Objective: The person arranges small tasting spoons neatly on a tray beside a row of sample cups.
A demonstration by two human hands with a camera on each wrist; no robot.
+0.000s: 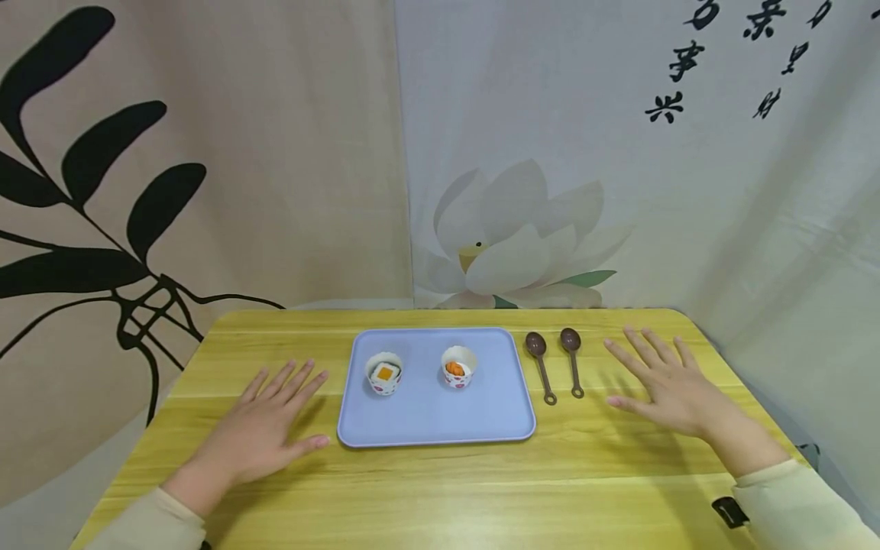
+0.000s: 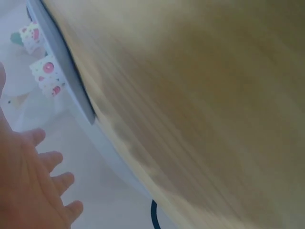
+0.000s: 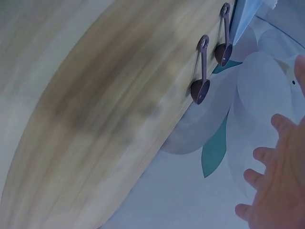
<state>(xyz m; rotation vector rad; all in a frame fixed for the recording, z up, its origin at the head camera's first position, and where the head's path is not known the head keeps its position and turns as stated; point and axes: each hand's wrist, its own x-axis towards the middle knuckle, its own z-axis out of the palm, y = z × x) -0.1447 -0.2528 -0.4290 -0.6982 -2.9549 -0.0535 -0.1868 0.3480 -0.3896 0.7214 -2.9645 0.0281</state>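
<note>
My left hand is spread over the wooden table, palm down and holding nothing, to the left of a lavender tray. On the right, my right hand is likewise spread with nothing in it. Nearest to it are two brown spoons, lying side by side with bowls toward the back. Two small patterned paper cups stand on the tray. The left cup contains a white piece with an orange square on top; the right cup contains small orange pieces. In the left wrist view, both cups show pink and red prints.
The yellow wood-grain table has rounded back corners. Behind it hangs a curtain printed with dark leaves, a lotus and black characters. A small black object shows beside the right sleeve.
</note>
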